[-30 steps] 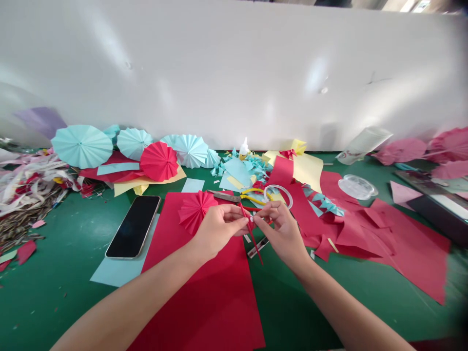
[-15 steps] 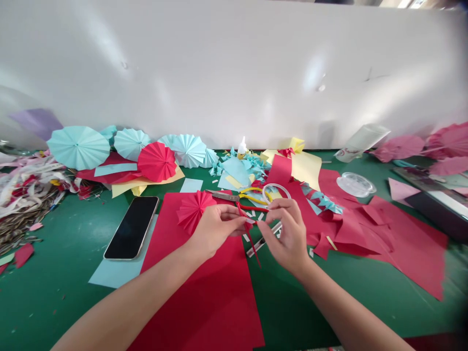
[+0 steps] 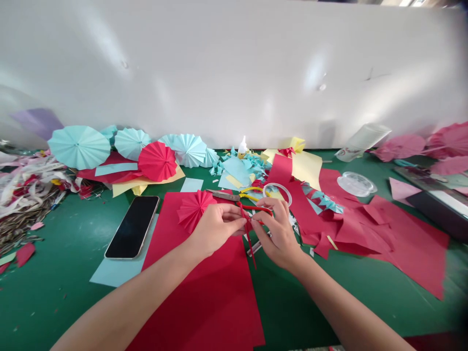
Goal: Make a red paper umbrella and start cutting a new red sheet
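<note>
My left hand [image 3: 219, 225] pinches a narrow red paper strip [image 3: 250, 243] that hangs down between my hands. Its fingertips are closed above the red sheet [image 3: 197, 292]. My right hand [image 3: 277, 233] meets it from the right, thumb and forefinger pinched at the same strip. The exact spot where both sets of fingertips touch it is partly hidden. Just beyond my hands lie scissors or pliers with yellow and red handles [image 3: 252, 195] and a white tape ring [image 3: 278, 190]. A pleated red paper rosette [image 3: 195, 209] rests behind my left hand.
A phone [image 3: 132, 227] lies on light blue paper at the left. Pleated blue rosettes [image 3: 79, 147] lean along the white wall [image 3: 219, 73]. A glue bottle [image 3: 242, 147] stands among blue scraps. Red paper pieces [image 3: 395, 239], a clear lid [image 3: 356, 184] and plastic cups [image 3: 363, 142] are at the right.
My right hand has moved left and its fingers have closed at the strip beside my left fingertips. My left hand has stayed almost still.
</note>
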Motion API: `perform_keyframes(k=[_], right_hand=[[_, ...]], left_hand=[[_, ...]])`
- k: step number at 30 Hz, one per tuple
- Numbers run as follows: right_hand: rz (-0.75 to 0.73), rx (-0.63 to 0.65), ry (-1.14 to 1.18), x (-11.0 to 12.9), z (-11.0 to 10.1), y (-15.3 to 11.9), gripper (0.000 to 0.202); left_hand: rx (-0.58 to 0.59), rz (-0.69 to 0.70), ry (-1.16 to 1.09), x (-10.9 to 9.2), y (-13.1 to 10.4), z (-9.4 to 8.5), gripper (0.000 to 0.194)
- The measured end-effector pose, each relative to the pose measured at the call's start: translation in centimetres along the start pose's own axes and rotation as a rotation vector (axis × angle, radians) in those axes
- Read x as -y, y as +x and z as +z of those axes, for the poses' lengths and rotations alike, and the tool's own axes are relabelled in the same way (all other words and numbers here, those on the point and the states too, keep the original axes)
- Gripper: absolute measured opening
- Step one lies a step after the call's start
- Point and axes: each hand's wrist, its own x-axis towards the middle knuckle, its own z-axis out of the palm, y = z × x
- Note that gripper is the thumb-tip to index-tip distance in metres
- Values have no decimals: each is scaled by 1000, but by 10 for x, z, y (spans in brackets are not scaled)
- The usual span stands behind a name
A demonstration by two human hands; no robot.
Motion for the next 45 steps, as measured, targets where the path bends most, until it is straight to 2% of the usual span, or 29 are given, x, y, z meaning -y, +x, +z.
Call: perform_keyframes(k=[4,9,12,15,18,21,24,27,30,37,45], right_hand=[[81,-51,84,-3,-1,1,12],[348,-208,145,-16,-2,4,19],[426,-245,114,-20,-1,5,20],[457,-199,109,-20,0,4,14],[494,-89,174,-16,0,3,12],[433,1,337,-11,-3,2,17],[271,25,458,-9,-5,3,15],[116,6,489,-10,-7,4,18],[21,0,480,-12,-8,4,18],[-94,-23,392,-9,-10,7,16],[-144,-13,380,-10,-10,7,19]], left_hand=[[-16,-5,-25,-1,2,-1,8],[-4,-20,-70,-5,2,-4,8],[11,-24,-97,-7,0,-5,10],[24,-19,-123,-8,-1,-5,12],[26,-20,-144,-8,0,-5,12],[21,-28,-161,-7,0,-4,10],[40,-54,-192,-8,0,-5,10],[83,-158,-208,-11,-1,-7,9],[116,-268,-215,-14,-1,-9,11],[161,-317,-169,-14,0,-11,15],[137,-328,-134,-14,1,-10,16]])
